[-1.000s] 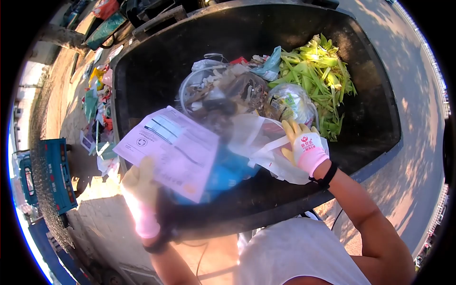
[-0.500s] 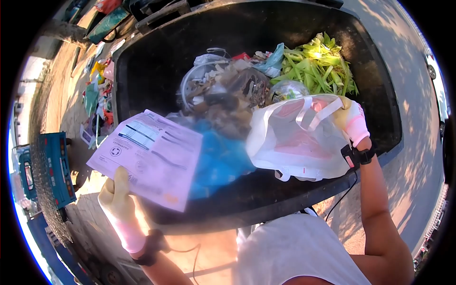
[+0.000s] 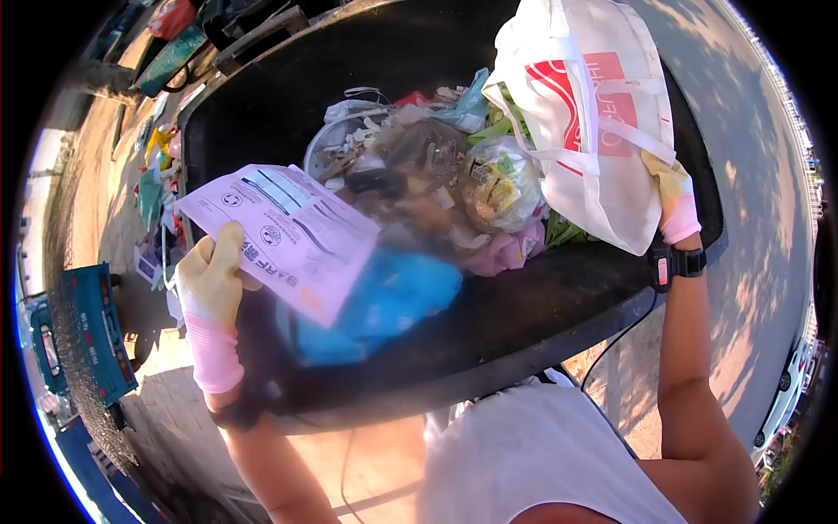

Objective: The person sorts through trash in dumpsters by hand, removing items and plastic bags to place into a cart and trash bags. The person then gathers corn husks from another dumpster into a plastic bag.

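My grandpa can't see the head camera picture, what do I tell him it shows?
A gloved left hand holds a printed purple sheet and the gloved right hand holds a white bag, at a black bin with rubbish inside.

A black bin (image 3: 559, 301) holds a blue bag (image 3: 397, 293) and leaves (image 3: 563, 231).

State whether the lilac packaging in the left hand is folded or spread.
Spread: the lilac packaging extends broad and nearly flat, its printed face showing, with the left hand gripping one edge.
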